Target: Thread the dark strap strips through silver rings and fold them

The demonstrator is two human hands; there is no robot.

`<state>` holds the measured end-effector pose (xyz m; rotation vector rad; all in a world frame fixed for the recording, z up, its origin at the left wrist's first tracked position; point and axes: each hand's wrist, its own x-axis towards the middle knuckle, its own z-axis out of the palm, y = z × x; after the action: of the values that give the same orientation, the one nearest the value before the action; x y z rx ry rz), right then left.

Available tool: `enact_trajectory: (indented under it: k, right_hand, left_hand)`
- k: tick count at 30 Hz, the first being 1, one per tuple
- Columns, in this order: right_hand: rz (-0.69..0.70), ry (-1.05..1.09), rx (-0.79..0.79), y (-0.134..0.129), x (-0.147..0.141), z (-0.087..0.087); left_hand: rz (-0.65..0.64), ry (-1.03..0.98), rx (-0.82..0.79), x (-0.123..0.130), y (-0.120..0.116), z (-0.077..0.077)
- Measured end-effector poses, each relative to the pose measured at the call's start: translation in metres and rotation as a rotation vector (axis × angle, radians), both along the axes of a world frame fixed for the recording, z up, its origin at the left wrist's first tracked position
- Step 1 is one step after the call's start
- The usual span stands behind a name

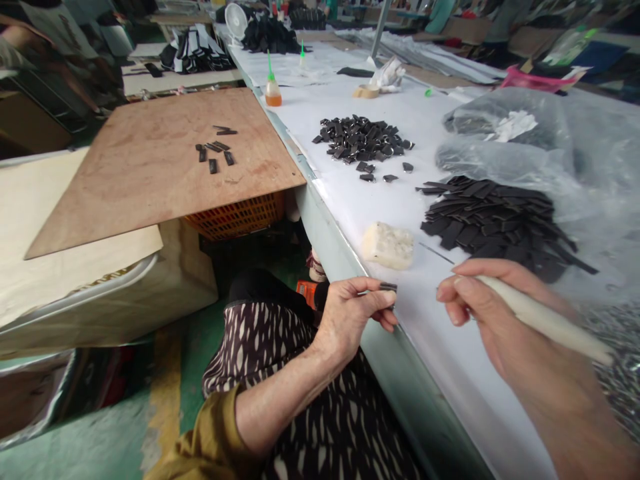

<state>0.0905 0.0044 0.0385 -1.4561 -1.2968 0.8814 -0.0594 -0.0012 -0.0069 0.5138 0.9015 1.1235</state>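
Observation:
Pinched between the thumb and fingers of my left hand (353, 313), by the table edge, is a small black strip (389, 287). My right hand (505, 320) grips an awl (537, 310) with a pale handle, its thin metal point aimed to the left. A whitish block (389, 245), pitted with small dark marks, lies on the table between and beyond my hands. Behind my right hand is a heap of flat black strips (493, 217). Farther back sits a pile of short black tabs (363, 139) with shiny metal bits.
Clear plastic bags (520, 133) lie at the right of the white table (345, 207). A glue bottle (273, 90) with orange liquid stands near its left edge. On the wooden board (150, 160) to the left are several black pieces (213, 148). An orange basket (235, 217) is underneath.

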Motion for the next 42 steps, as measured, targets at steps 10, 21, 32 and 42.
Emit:
enact_trajectory:
  k: [10,21,32,42]
  right_hand:
    - [0.162,-0.316,0.049,-0.01,-0.009,-0.003]
    - [0.214,-0.242,0.017,-0.011,-0.016,-0.009]
    - [0.198,-0.066,-0.105,-0.01,-0.011,-0.013]
    - [0.112,-0.305,0.075,-0.013,-0.016,-0.001]
  left_hand:
    - [0.081,0.038,0.19,0.005,-0.003,-0.005]
    - [0.058,0.237,0.344,0.009,-0.009,-0.013]
    - [0.068,0.33,0.423,0.012,-0.014,-0.012]
    - [-0.108,0.298,0.287,0.001,-0.007,0.0]
